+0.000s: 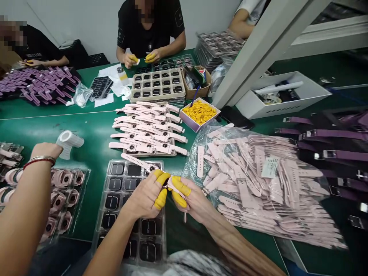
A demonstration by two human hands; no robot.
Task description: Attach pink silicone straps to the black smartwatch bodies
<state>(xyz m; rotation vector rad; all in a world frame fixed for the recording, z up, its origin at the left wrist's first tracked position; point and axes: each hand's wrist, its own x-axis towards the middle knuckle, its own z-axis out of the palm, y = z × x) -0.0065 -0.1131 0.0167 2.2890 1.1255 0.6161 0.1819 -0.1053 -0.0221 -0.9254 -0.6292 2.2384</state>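
My left hand (148, 193) and my right hand (192, 199) meet over the green table, both with yellow finger cots on the fingertips. Together they pinch a small watch body with a pink strap (171, 185); one strap end hangs down between the hands. Just beyond my left hand another pink-strapped watch (137, 161) lies across a clear tray of black watch bodies (117, 199). Right of my right hand is a clear bag of loose pink straps (258, 180).
Assembled pink watches (149, 132) are stacked ahead, with a box of yellow finger cots (199, 112) beside them. A co-worker's arm with bracelets (40, 159) reaches by a white roll (69, 142) at left. Purple straps (330, 145) lie at right. Other people work across the table.
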